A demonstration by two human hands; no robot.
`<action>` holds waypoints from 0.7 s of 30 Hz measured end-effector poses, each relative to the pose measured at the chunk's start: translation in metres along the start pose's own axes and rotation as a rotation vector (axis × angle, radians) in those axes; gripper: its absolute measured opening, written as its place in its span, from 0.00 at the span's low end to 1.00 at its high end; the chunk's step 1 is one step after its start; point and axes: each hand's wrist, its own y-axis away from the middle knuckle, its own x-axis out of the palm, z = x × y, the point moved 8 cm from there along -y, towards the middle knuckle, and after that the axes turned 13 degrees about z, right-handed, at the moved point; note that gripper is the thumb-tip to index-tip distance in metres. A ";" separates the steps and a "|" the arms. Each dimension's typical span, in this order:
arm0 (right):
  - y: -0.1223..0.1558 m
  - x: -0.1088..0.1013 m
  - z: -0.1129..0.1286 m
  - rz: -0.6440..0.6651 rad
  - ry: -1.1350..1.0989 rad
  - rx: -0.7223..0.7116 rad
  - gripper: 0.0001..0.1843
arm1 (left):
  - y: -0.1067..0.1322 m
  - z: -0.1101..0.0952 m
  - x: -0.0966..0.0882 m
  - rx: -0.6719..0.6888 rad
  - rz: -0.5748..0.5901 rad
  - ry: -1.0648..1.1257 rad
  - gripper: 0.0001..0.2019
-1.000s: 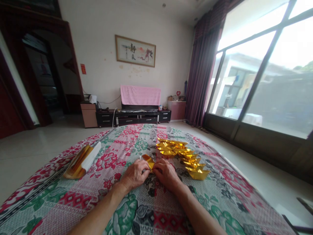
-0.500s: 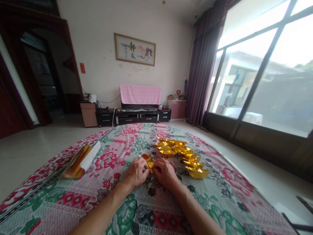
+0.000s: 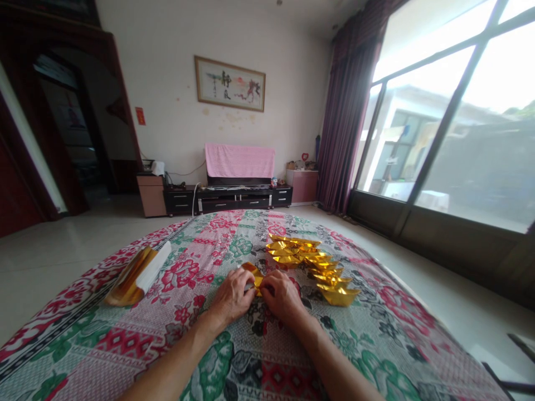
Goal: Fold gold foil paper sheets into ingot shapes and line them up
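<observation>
Between my two hands is a sheet of gold foil paper (image 3: 253, 271), partly folded, its lower part hidden by my fingers. My left hand (image 3: 235, 291) pinches its left side, the fingers curled. On the right side, my right hand (image 3: 281, 292) is closed on the same paper, its fingertips close to those of the left. To the right and farther back, several folded gold paper ingots (image 3: 339, 294) stand in rows. Off to the left lies a stack of gold paper sheets (image 3: 131, 278) with a white face showing along one side.
A flowered cloth (image 3: 217, 356) in pink, green and grey covers the round table. Beyond it, a low black cabinet (image 3: 234, 201) stands against the wall under a pink cloth (image 3: 239, 160). A large window (image 3: 438, 122) is on the right.
Almost nothing differs. Both hands stay on the gold paper, with only a slight shift of the fingers.
</observation>
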 end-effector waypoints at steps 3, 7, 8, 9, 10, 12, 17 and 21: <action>0.000 -0.001 0.001 0.000 0.002 0.003 0.07 | 0.000 0.002 0.001 0.001 0.002 -0.003 0.02; 0.000 -0.001 0.002 0.007 0.007 -0.001 0.06 | 0.001 0.000 0.001 0.018 0.007 0.000 0.02; 0.000 -0.001 0.002 0.007 0.007 -0.004 0.06 | 0.001 0.000 0.001 0.021 0.006 0.000 0.01; 0.000 -0.001 0.002 0.006 0.006 -0.006 0.06 | 0.001 -0.001 0.001 0.022 0.007 0.000 0.01; 0.001 -0.001 0.002 0.004 0.006 -0.006 0.06 | 0.001 -0.001 0.000 0.021 0.008 0.000 0.01; 0.001 -0.001 0.002 0.001 0.006 -0.007 0.06 | 0.001 -0.002 0.000 0.020 0.010 -0.004 0.02; 0.001 -0.001 0.005 0.019 0.010 -0.019 0.07 | 0.000 -0.003 -0.001 0.030 0.019 -0.008 0.03; 0.002 -0.001 0.005 0.018 0.013 -0.016 0.08 | -0.001 -0.003 0.000 0.036 0.028 -0.013 0.04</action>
